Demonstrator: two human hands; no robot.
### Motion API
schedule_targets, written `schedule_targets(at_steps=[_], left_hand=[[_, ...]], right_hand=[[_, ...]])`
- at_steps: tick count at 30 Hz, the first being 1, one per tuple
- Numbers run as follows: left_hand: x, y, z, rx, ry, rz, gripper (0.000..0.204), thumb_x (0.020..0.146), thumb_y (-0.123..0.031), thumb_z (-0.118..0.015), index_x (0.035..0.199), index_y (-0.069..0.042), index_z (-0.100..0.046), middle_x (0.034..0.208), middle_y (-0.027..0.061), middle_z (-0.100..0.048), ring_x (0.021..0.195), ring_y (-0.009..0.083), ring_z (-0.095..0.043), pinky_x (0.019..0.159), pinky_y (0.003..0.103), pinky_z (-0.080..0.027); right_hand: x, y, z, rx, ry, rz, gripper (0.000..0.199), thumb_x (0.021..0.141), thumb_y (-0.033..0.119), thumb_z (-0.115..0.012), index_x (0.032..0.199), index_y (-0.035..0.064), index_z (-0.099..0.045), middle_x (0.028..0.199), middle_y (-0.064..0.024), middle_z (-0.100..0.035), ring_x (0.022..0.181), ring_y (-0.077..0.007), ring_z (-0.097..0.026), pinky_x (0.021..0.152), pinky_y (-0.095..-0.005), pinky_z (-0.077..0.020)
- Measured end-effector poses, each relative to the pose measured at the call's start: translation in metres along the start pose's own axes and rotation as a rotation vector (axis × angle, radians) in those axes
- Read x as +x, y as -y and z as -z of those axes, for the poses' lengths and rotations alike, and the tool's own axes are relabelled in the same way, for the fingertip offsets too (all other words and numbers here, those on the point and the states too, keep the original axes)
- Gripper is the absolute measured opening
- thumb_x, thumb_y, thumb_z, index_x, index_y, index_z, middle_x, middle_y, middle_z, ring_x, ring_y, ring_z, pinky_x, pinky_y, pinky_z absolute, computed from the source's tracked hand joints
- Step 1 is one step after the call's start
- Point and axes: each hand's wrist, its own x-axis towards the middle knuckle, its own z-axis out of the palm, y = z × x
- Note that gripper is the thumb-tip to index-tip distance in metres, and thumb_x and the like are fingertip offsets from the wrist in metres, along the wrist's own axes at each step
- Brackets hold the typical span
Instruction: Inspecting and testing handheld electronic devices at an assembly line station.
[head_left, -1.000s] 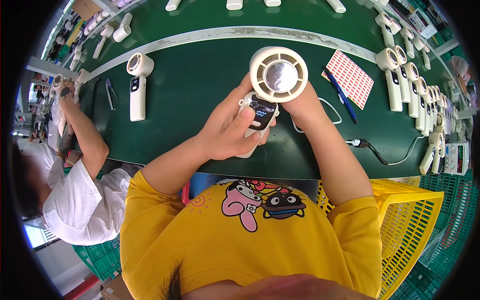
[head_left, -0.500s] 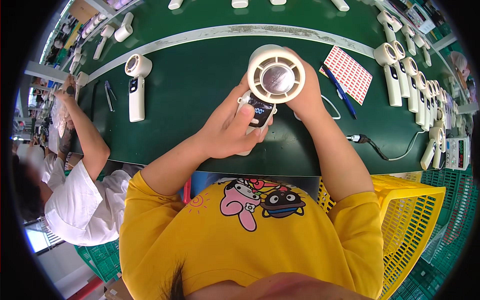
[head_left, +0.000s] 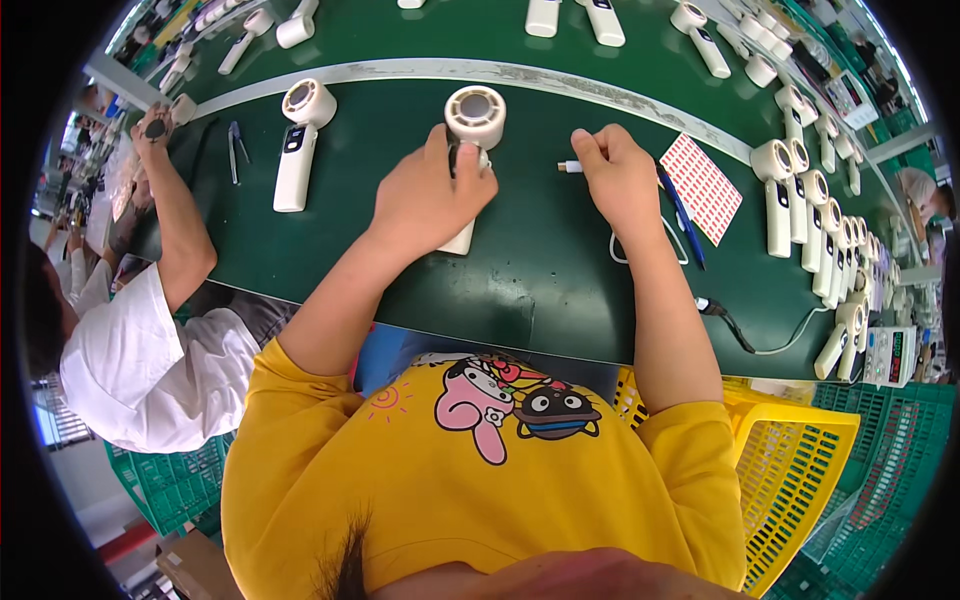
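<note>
The cream round-headed plastic handheld fan (head_left: 470, 130) now lies on the green mat, left hand (head_left: 430, 195) gripping its handle; right hand (head_left: 615, 175) (just right of the fan) pinches a small white cable plug (head_left: 570, 167).

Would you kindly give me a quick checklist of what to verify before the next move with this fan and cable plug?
1. Left hand grips the handle of the white handheld fan: ok.
2. Fan lies flat on the green table: ok.
3. Right hand pinches the cable plug: ok.
4. Plug seated in the fan: not ok, they are apart.
5. Fan's port position: cannot tell, the hand hides it.
6. White cable runs free of the blue pen: ok.
</note>
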Motion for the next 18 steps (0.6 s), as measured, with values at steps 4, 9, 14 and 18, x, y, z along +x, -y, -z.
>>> schedule_targets(at_steps=[4,9,14,18], left_hand=[[0.016,0.057,0.027,0.193,-0.601,-0.143,0.035,0.078,-0.028,-0.043,0.086,0.004,-0.056,0.077,0.0195,-0.059,0.067,0.0366,-0.055,0.065,0.040,-0.045],[0.016,0.109,0.070,0.377,-0.494,0.245,0.036,0.078,-0.030,-0.047,0.086,0.004,-0.057,0.079,0.0211,-0.060,0.071,0.0369,-0.056,0.066,0.038,-0.045],[0.013,0.090,0.064,0.016,-0.184,0.403,0.034,0.080,-0.023,-0.051,0.094,0.008,-0.053,0.079,0.0204,-0.059,0.070,0.0258,-0.057,0.062,0.031,-0.045],[0.008,0.094,0.044,-0.836,-0.078,0.171,0.031,0.081,-0.020,-0.052,0.098,0.007,-0.050,0.077,0.0157,-0.057,0.066,0.0205,-0.055,0.058,0.028,-0.044]], right_hand=[[0.001,0.000,0.006,-0.014,0.051,-0.067,0.033,0.084,0.031,-0.052,0.071,0.0009,-0.051,0.060,-0.0075,-0.053,0.053,-0.0187,-0.046,0.055,-0.0287,-0.0403],[0.002,-0.002,-0.005,-0.012,0.083,-0.047,0.036,0.084,0.033,-0.053,0.070,0.0010,-0.050,0.055,-0.0037,-0.048,0.051,-0.0165,-0.041,0.053,-0.0285,-0.0392],[0.004,-0.008,-0.007,0.384,0.141,-0.091,0.032,0.084,0.031,-0.054,0.070,0.0023,-0.050,0.052,-0.0013,-0.045,0.050,-0.0134,-0.039,0.050,-0.0250,-0.0379],[0.011,-0.016,0.005,0.628,0.393,-0.154,0.028,0.085,0.028,-0.054,0.075,0.0021,-0.052,0.059,-0.0029,-0.050,0.057,-0.0131,-0.045,0.054,-0.0206,-0.0382]])
